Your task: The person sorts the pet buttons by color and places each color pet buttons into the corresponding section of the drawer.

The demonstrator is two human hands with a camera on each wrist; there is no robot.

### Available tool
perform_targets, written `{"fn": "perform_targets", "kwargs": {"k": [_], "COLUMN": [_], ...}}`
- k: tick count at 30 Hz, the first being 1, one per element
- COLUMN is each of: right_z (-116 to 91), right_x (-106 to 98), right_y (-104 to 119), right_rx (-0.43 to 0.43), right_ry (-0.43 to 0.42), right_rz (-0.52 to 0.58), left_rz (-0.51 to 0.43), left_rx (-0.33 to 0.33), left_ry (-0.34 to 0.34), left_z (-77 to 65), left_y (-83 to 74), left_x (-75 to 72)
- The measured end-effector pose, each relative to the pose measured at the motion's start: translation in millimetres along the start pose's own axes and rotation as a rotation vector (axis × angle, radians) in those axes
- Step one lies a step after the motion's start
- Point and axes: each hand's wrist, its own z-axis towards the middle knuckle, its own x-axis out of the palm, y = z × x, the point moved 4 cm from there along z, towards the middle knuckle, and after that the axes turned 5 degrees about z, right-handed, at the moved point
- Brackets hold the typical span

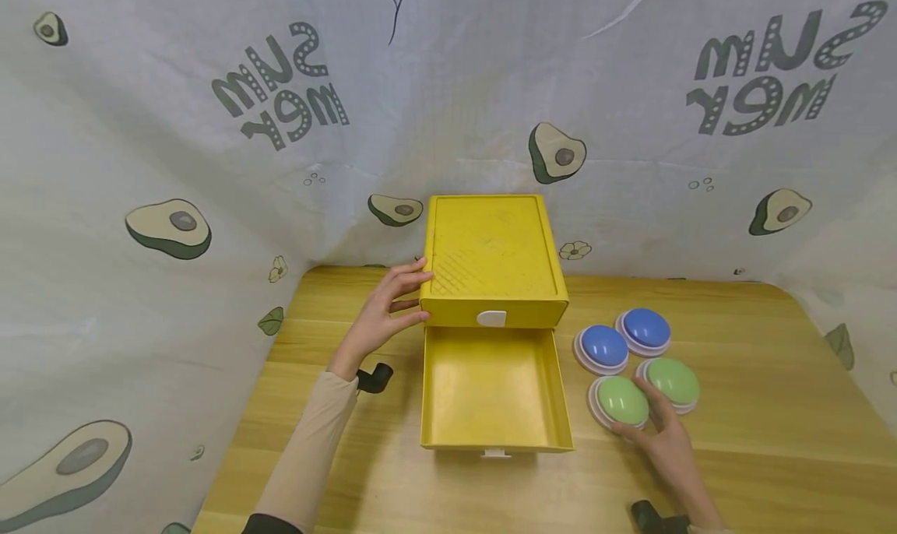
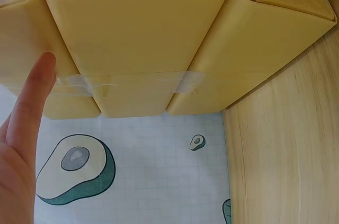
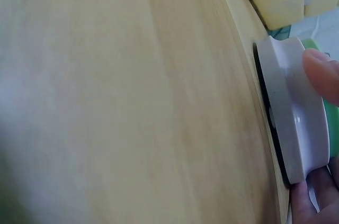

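Note:
A yellow drawer box (image 1: 497, 246) stands at the back of the table, and its drawer (image 1: 494, 386) is pulled out with nothing in it. My left hand (image 1: 381, 320) rests against the box's left side, fingers extended near the top edge and thumb lower down. One straight finger (image 2: 34, 91) lies on the yellow wall in the left wrist view. Right of the drawer, my right hand (image 1: 666, 444) holds the nearer green dome button (image 1: 623, 400) between thumb and fingers. Its white base (image 3: 291, 107) shows in the right wrist view, close to the wooden tabletop.
Another green dome button (image 1: 673, 380) sits just right of the held one. Behind them are two blue dome buttons (image 1: 605, 346), side by side. A pale curtain (image 1: 448, 114) printed with avocados hangs behind the wooden table (image 1: 771, 394). Clear tape (image 2: 185, 82) crosses the box's joined sections.

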Motion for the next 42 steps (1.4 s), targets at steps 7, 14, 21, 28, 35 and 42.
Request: {"fn": "perform_targets", "kwargs": {"k": [7,14,21,28,35,42], "right_z": [-4.2,-5.5,-7.2,-9.9,-18.0,-24.5], "right_x": [-1.9,-7.5,-10.0,-9.3,-1.2,16.3], "right_y": [7.0,27.5,51.8,76.9,109.2,136.7], "right_rx": [-0.020,-0.112,-0.171,-0.209,-0.267,-0.359], "right_ry": [-0.027,-0.048,-0.035,-0.002,0.032,0.077], "right_rz": [0.007,0.144,0.315,0.387,0.378,0.417], "left_rz": [-0.016,-0.012,-0.010,-0.019,-0.024,-0.036], "left_rx": [-0.003,-0.034,-0.032,-0.014,0.011,0.003], "left_ry": [0.003,-0.004,-0.004,0.009,0.010,0.010], "left_z": [0.4,0.7,0.0,0.5,-1.2,-3.2], "left_y": [3.0,8.1,6.4,5.3,4.9,7.3], "left_x": [-0.7,-1.8,-1.9,-1.3,-1.7,-1.9]}}
